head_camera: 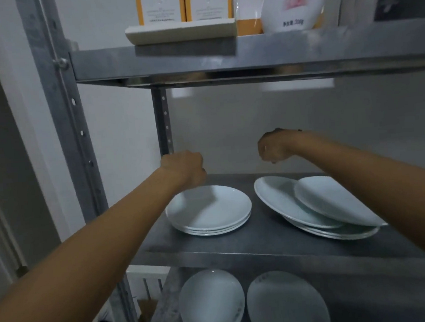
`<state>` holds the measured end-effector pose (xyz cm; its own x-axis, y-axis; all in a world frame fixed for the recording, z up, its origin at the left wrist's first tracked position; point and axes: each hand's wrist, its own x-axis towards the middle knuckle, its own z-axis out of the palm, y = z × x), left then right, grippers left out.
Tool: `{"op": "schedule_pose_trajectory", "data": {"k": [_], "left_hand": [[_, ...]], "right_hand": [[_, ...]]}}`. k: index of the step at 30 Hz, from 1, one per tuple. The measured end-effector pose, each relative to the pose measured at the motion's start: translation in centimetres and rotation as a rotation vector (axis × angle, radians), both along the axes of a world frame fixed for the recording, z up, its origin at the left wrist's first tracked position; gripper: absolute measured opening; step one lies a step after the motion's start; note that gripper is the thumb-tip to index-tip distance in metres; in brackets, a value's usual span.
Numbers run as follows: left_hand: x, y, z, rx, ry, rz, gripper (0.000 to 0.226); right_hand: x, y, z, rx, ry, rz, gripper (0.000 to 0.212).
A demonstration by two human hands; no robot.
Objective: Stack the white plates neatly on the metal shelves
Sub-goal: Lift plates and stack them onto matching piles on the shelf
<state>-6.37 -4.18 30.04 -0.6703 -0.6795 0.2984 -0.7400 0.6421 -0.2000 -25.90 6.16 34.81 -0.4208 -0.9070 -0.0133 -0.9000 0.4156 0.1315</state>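
Note:
A neat stack of three white plates sits on the left of the middle metal shelf. To its right lies an untidy pile of larger white plates, with one smaller plate leaning askew on top. My left hand hovers above the back edge of the neat stack, fingers curled and holding nothing. Over the back of the untidy pile my right hand hangs with curled fingers, also holding nothing. Two more white plates rest on the shelf below.
The upper shelf carries orange-and-white boxes, a flat white tray and a white pouch. A perforated metal upright stands at the left, another at the back. A pale wall lies behind.

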Motion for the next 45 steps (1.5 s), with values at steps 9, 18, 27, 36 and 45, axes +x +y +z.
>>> {"op": "schedule_pose_trajectory", "data": {"k": [9, 18, 27, 36, 45], "left_hand": [[-10.4, 7.0, 0.7, 0.023, 0.116, -0.342, 0.015], [-18.8, 11.2, -3.5, 0.32, 0.049, -0.25, 0.036], [-19.9, 11.6, -5.7, 0.351, 0.038, -0.151, 0.032], [-19.7, 11.4, -2.8, 0.233, 0.1, -0.18, 0.026], [-14.9, 9.5, 0.8, 0.132, 0.18, -0.237, 0.013]], "right_hand": [[-8.4, 11.6, 1.0, -0.116, 0.025, -0.304, 0.021], [-14.9, 16.7, -5.2, -0.081, -0.133, -0.377, 0.025], [-16.9, 16.2, -10.4, -0.191, -0.301, -0.279, 0.029], [-17.1, 16.7, -7.6, -0.285, -0.225, -0.274, 0.019], [-12.9, 15.3, -4.2, -0.495, -0.24, -0.258, 0.018]]}}
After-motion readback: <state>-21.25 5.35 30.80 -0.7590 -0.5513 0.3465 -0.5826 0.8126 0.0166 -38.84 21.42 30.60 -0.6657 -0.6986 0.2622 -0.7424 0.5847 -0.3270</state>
